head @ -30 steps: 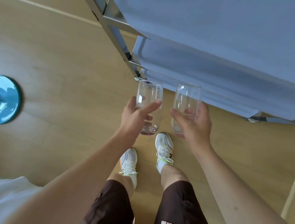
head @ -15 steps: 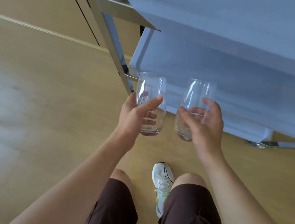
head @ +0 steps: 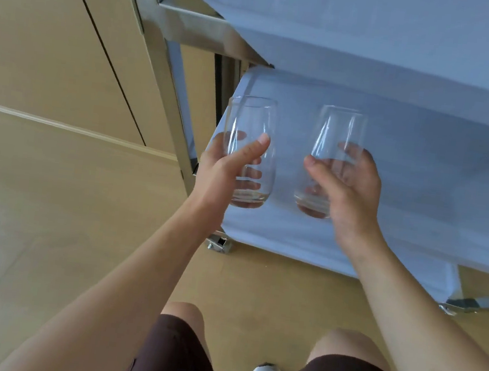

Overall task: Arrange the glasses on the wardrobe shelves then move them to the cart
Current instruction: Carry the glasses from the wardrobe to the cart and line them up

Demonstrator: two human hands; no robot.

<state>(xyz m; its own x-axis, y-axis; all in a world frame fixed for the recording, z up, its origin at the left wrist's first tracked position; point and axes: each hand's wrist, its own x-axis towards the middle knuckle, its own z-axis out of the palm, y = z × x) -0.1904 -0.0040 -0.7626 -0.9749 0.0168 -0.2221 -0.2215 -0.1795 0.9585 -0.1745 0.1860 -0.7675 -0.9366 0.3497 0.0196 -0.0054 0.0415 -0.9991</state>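
Beyond both grips, the cart (head: 420,181) presents its middle shelf for loading. Left hand (head: 223,170) wraps one glass (head: 249,143) upright; right hand (head: 352,191) wraps the second glass (head: 332,152), likely to prevent tipping.

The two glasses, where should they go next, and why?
Probably down onto the cart's lower shelf. The left hand grips one glass, the right hand the other glass, both upright above that shelf and apart.
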